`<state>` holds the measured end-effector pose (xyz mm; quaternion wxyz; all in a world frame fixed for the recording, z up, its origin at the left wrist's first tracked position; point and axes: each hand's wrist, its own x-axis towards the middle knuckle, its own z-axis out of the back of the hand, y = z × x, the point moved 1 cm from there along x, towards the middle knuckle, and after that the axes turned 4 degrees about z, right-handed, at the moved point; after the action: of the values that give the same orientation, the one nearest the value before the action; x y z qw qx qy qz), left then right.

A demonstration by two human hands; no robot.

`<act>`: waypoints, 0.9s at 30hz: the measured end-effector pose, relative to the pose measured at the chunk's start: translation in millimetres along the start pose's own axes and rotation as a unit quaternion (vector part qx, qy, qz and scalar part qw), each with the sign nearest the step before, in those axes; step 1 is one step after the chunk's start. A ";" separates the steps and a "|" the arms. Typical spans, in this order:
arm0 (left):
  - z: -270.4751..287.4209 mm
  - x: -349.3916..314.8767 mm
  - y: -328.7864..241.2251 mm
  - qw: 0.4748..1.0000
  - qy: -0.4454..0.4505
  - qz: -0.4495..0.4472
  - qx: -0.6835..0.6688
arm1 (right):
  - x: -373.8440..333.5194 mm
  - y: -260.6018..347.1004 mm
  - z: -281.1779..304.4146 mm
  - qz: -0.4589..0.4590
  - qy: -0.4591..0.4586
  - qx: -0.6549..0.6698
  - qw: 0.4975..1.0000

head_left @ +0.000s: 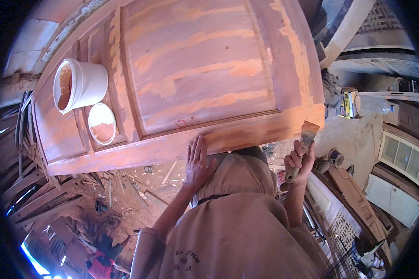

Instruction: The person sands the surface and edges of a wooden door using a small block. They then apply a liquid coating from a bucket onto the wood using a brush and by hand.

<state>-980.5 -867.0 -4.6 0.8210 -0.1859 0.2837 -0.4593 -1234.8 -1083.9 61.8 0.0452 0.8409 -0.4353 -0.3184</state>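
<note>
A large panelled wooden door [209,56] lies before me, streaked with orange filler. My left hand [199,162] is stretched out, its fingers resting on the door's near edge, and holds nothing. In my right hand [302,160], just off the near right corner, is a putty knife [309,132] with its blade up, smeared with orange filler. The fingers wrap round its handle. On the door's left part a white bucket [91,83] lies on its side, filler inside. Beside it is a round white lid [101,123] with filler on it.
Scrap wood [42,195] is piled at the left, with chips and dust on the floor [160,174]. Behind my right hand stand a small can [336,158] and stacked door panels [358,195]. A white-framed window [405,156] leans at the far right.
</note>
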 end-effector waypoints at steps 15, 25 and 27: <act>10.1 11.5 -17.4 0.995 0.083 0.010 0.046 | 39.5 85.7 31.3 0.101 0.073 0.103 0.987; 26.9 28.8 -20.0 0.996 0.082 0.034 -0.003 | 110.5 53.0 -1.1 -0.016 0.131 0.122 0.984; 26.5 26.6 -18.1 0.994 0.090 0.054 -0.024 | 123.8 48.7 -7.7 0.003 0.111 0.106 0.988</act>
<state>-964.3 -897.8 18.1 0.8112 -0.1480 0.3768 -0.4221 -1212.8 -1209.7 23.6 0.0049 0.8699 -0.4611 -0.1752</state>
